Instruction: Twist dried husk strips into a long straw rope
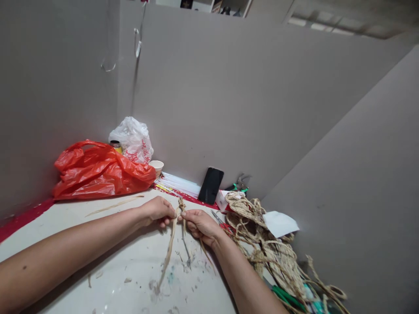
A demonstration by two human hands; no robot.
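A small knotted piece of straw-coloured fibre [182,204] stands up between my two hands over the white table. My left hand [159,211] pinches its left side with thumb and forefinger, where a long pale strand [169,248] hangs down toward me. On the other side, my right hand [200,223] grips the piece between thumb and fingers. Thinner strands trail below the right hand. The exact spots where the fingertips press are partly hidden.
Coils of braided straw rope [278,257] pile up at the right, beside red-handled scissors [225,226]. A black phone [211,185] leans on the wall near pliers [241,185]. Left stand a red plastic bag [101,172], a white bag [132,137] and a paper cup [156,167].
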